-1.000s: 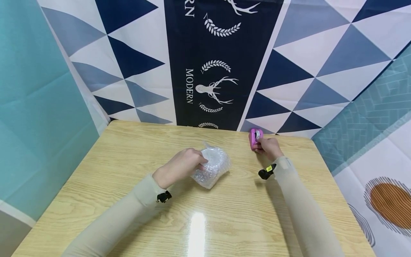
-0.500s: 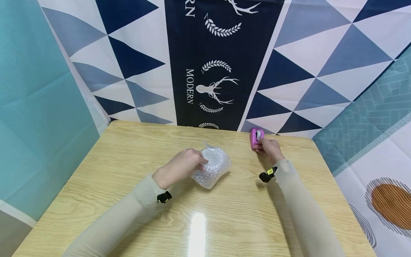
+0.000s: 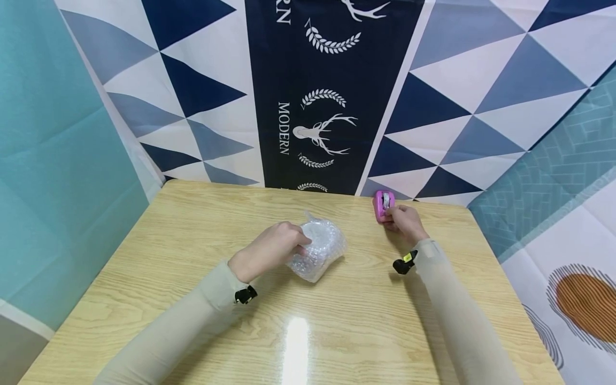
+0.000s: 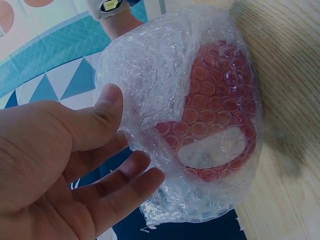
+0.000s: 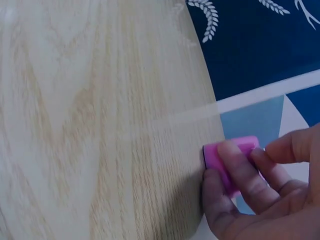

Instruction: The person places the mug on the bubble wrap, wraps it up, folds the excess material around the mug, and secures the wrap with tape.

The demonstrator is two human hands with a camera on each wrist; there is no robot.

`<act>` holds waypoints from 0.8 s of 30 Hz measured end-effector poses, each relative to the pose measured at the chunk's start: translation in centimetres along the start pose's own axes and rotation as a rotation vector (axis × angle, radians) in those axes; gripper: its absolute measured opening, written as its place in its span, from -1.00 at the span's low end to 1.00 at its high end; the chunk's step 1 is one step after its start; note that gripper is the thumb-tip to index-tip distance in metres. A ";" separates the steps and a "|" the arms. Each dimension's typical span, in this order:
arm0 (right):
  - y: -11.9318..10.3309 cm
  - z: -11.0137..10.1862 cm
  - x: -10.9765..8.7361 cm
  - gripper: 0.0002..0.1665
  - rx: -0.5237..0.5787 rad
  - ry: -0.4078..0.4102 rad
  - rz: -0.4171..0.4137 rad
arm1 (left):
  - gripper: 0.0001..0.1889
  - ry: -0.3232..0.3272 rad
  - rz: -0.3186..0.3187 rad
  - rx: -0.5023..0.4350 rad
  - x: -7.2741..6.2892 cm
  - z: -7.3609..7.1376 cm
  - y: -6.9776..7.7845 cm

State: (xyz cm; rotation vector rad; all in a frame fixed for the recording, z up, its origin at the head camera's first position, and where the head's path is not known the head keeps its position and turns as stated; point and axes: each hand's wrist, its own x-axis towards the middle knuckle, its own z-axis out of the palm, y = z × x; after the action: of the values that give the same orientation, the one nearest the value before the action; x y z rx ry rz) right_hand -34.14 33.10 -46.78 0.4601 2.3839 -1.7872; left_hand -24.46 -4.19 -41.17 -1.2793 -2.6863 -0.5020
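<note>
In the head view a bubble-wrapped mug (image 3: pixel 327 243) sits tilted near the middle of the table, its round white end facing up. The left wrist view shows a red body with a loop handle (image 4: pixel 220 107) through the clear wrap. My left hand (image 3: pixel 274 248) grips its left side, thumb on the wrap (image 4: pixel 150 75) and the index finger partly hidden behind it. At the table's back right edge, my right hand (image 3: pixel 406 222) holds a small pink tape dispenser (image 3: pixel 378 208) with a roll of tape in it. Several right fingertips press on its pink casing (image 5: pixel 215 159) in the right wrist view.
The wooden table (image 3: pixel 192 214) ends at a patterned fabric backdrop (image 3: pixel 313 96) just behind the dispenser. Teal and patterned cloths hang along the sides. A bright light reflection (image 3: pixel 294 347) shows on the table front.
My right wrist has shifted slightly to the right, while its fingers stay on the tape dispenser. The left hand and the wrapped mug look unmoved.
</note>
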 end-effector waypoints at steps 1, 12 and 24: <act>0.1 -0.1 0.0 -0.59 -0.005 -0.008 -0.006 | -0.80 -0.002 0.000 0.000 0.0 0.0 0.0; 0.5 -0.3 0.1 -0.65 0.350 -0.045 0.085 | -0.80 -0.002 0.002 0.007 0.0 0.0 0.1; 0.8 0.1 -0.3 -0.74 0.358 -0.038 0.056 | -0.81 0.005 0.013 0.013 -0.2 -0.1 0.0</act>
State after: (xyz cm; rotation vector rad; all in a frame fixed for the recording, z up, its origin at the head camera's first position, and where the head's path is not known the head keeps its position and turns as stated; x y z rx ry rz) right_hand -33.59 33.10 -47.46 0.5177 2.0059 -2.1810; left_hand -24.29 -4.38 -41.12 -1.2898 -2.6707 -0.4847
